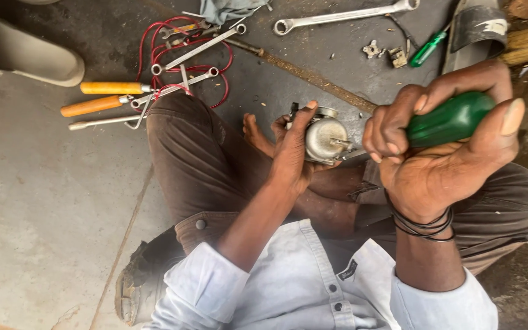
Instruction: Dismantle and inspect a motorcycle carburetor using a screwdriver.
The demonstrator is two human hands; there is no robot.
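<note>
Down on the bare concrete floor (44,201) we go, grey and dusty, with a crack line running through it and darker, oil-stained ground further up. The person sits cross-legged right on it, brown trousers, pale shirt sleeves rolled.

Left hand (291,153) is wrapped around a small metal engine part (326,139), round and silvery, held just above the lap, fingers curled over its top edge. Right hand (441,153) is clenched tight around the green handle of a screwdriver (450,119), thumb pressed along it, the shaft pointing in at the metal part; the tip itself is hard to make out. Black bands circle that wrist.

Spread over the floor beyond the knee: a tangle of red wire (181,52), several thin spanners (194,52) laid across it, two orange-handled tools (102,96) side by side. Further up lies a long ring spanner (343,16), a few little metal bits (386,52), and a small green screwdriver (428,49) just beside a black sandal (475,27). A grey sandal (25,52) sits at the far left.
</note>
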